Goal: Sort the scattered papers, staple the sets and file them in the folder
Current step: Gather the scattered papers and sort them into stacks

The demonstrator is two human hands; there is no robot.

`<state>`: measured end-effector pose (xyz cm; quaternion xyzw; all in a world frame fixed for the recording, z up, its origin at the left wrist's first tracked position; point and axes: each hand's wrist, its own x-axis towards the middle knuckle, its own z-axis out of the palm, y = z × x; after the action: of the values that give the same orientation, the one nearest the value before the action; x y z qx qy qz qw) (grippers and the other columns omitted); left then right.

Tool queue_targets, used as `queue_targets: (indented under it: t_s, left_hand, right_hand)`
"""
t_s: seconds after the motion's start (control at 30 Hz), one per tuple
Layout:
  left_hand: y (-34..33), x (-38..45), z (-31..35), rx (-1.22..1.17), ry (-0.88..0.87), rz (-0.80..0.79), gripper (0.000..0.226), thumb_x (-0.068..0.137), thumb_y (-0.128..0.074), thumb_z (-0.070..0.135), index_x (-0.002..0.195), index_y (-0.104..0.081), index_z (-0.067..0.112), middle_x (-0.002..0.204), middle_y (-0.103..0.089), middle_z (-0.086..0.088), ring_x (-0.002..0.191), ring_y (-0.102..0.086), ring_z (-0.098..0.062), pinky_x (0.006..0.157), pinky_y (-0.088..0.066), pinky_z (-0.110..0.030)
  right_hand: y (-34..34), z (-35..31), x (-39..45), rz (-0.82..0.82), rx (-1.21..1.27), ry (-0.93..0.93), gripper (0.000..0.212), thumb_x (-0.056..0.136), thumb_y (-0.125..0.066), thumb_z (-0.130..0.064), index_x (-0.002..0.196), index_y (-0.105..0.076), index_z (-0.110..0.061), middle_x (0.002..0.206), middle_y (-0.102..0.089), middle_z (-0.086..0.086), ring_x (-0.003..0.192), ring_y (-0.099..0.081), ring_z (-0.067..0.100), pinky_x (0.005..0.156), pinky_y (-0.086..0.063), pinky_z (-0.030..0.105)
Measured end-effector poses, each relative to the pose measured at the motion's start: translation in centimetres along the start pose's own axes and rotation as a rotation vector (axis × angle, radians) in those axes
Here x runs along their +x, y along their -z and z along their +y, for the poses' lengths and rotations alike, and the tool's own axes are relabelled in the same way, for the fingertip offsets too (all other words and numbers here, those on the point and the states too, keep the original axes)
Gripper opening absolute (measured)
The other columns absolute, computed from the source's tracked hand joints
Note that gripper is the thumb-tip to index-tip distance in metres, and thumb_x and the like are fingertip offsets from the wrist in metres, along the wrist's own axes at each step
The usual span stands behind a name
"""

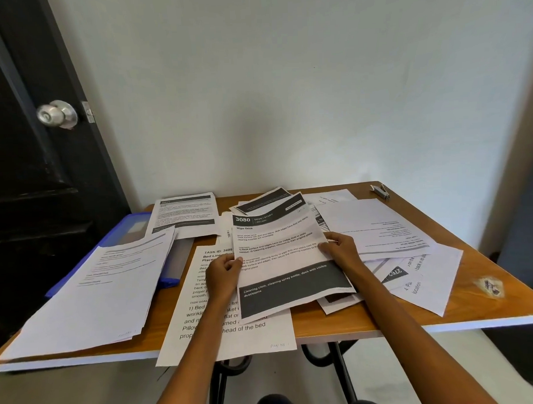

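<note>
Both hands are holding a white printed sheet headed "3080 Wipe Desk" (pixel 287 258) with dark bands at its top and bottom, lifting it slightly above the middle of the brown wooden table (pixel 485 263). The left hand (pixel 224 271) is pinching its left edge with curled fingers; the right hand (pixel 341 246) is gripping the right edge, thumb on top.

More loose white papers (pixel 390 227) are lying overlapped toward the right edge, and a neater pile of white sheets (pixel 93 292) is sitting at the near left corner, partly covering a blue plastic folder (pixel 133 227) at the left edge. A small grey metal stapler (pixel 379 191) is waiting at the far right corner.

Sorting is likely the step in hand — reading the header number first, then laying the sheet squarely on its matching pile, would be keeping sets clean for stapling.
</note>
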<state>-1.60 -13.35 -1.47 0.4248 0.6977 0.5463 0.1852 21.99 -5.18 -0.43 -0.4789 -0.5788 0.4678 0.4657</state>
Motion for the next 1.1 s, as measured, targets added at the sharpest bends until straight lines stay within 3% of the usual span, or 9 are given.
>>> queue_targets:
  t_s: [0.2,0.3,0.4,0.63,0.73,0.83,0.97,1.03,1.1]
  left_hand:
    - [-0.1,-0.2,0.2,0.031,0.000,-0.010,0.024,0.090,-0.060,0.017,0.111,-0.062,0.005,0.107,-0.068,-0.010,0.073,-0.061,-0.015,0.054,-0.047,-0.018]
    - [-0.2,0.2,0.2,0.063,0.003,-0.034,0.007,0.089,-0.062,0.018,0.092,-0.062,0.012,0.101,-0.068,-0.006,0.072,-0.062,-0.014,0.058,-0.051,-0.023]
    - [-0.1,1.5,0.7,0.181,-0.050,-0.053,0.015,0.089,-0.061,0.023,0.077,-0.056,0.016,0.091,-0.066,-0.003,0.071,-0.059,-0.014,0.057,-0.046,-0.021]
    - [-1.6,5.4,1.9,0.337,-0.082,-0.049,0.034,0.090,-0.057,0.024,0.060,-0.043,0.015,0.062,-0.050,0.000,0.064,-0.052,-0.020,0.054,-0.032,-0.024]
    - [-3.4,7.1,2.0,0.420,-0.068,-0.066,0.037,0.090,-0.057,0.027,0.059,-0.041,0.017,0.061,-0.049,0.000,0.064,-0.050,-0.018,0.069,-0.044,-0.033]
    - [-5.0,8.7,2.1,0.509,-0.080,-0.076,0.032,0.091,-0.054,0.032,0.064,-0.044,0.018,0.070,-0.051,0.003,0.075,-0.048,-0.015,0.099,-0.036,-0.043]
    - [-6.3,10.3,1.3,0.557,-0.047,-0.125,0.020,0.094,-0.048,0.035,0.088,-0.050,0.016,0.105,-0.060,-0.003,0.105,-0.054,-0.018,0.113,-0.017,-0.047]
    - [-6.9,10.4,0.7,0.670,-0.037,-0.193,0.030,0.096,-0.042,0.039,0.110,-0.054,0.015,0.135,-0.050,-0.004,0.135,-0.035,-0.024,0.115,-0.005,-0.048]
    - [-7.1,10.5,0.5,0.739,-0.053,-0.222,0.043,0.097,-0.038,0.041,0.127,-0.048,0.013,0.150,-0.033,-0.003,0.144,-0.017,-0.022,0.116,-0.001,-0.045]
  right_hand:
    - [-0.1,0.1,-0.2,-0.016,0.012,0.031,0.030,0.089,-0.059,-0.010,0.119,-0.059,-0.005,0.113,-0.065,0.014,0.088,-0.066,0.024,0.070,-0.056,0.027]
    - [-0.3,0.2,-0.1,-0.016,0.048,0.050,0.030,0.089,-0.059,-0.010,0.118,-0.059,-0.005,0.112,-0.066,0.014,0.087,-0.067,0.024,0.069,-0.057,0.026]
    - [-0.3,0.2,0.7,-0.034,0.016,0.087,0.028,0.089,-0.059,-0.010,0.117,-0.059,-0.005,0.112,-0.066,0.014,0.088,-0.067,0.023,0.073,-0.058,0.027]
    - [1.0,-1.7,4.9,-0.153,-0.374,0.274,0.031,0.092,-0.053,-0.033,0.106,-0.067,-0.009,0.110,-0.067,0.009,0.096,-0.064,0.024,0.086,-0.052,0.032]
    - [2.7,-1.5,8.2,-0.120,-0.621,0.262,0.053,0.087,-0.045,-0.059,0.113,-0.064,-0.016,0.121,-0.063,0.003,0.113,-0.057,0.022,0.103,-0.038,0.042]
    - [3.9,-0.7,11.3,-0.048,-0.956,0.211,0.051,0.093,-0.040,-0.054,0.133,-0.048,-0.024,0.143,-0.045,-0.001,0.135,-0.035,0.023,0.112,-0.011,0.055]
    - [4.3,0.1,13.7,-0.086,-1.255,0.109,0.057,0.096,-0.021,-0.056,0.148,-0.016,-0.034,0.158,-0.009,0.001,0.145,-0.005,0.027,0.111,0.000,0.060]
    - [4.2,1.0,14.3,-0.155,-1.279,0.045,0.058,0.095,-0.017,-0.058,0.148,-0.006,-0.038,0.158,0.004,0.004,0.145,0.006,0.031,0.110,0.003,0.061]
    - [3.9,2.0,14.3,-0.190,-1.297,0.014,0.058,0.095,-0.014,-0.058,0.148,-0.004,-0.038,0.158,0.007,0.005,0.144,0.008,0.032,0.110,0.006,0.060]
